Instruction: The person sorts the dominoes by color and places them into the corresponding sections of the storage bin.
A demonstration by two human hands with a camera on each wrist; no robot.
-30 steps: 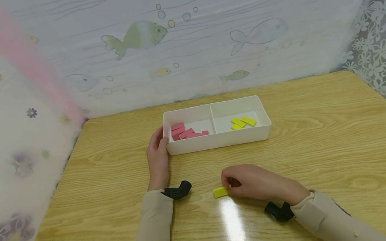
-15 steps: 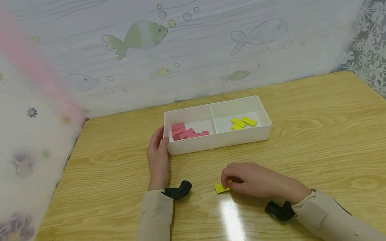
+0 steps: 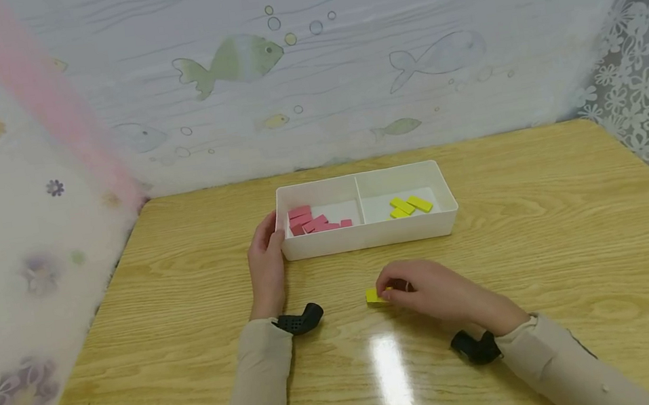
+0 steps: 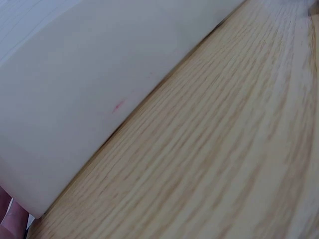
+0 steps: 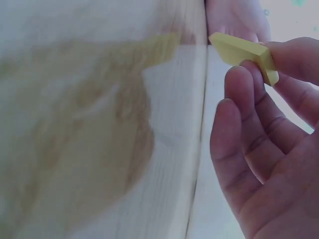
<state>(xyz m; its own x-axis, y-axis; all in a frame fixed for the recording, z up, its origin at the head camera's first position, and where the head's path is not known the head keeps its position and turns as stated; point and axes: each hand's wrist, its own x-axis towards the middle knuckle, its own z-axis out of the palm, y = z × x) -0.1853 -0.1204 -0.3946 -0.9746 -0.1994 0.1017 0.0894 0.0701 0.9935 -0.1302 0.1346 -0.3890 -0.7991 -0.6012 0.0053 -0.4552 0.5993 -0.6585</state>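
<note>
My right hand pinches a yellow block between thumb and fingertips, just above the table in front of the box. In the right wrist view the block is tilted and its thin side shows. My left hand holds the left end of a white two-compartment box, thumb at the front corner; its fingers are mostly hidden. Several pink blocks lie in the left compartment and a few yellow blocks in the right one. The left wrist view shows mostly the box's outer wall.
The wood-grain table stretches to both sides. A fish-patterned curtain hangs close behind it, with a flowered cloth along the left. A divider splits the box.
My right hand has moved forward and slightly right with the yellow block, closer to the box. The left hand and box have stayed put.
</note>
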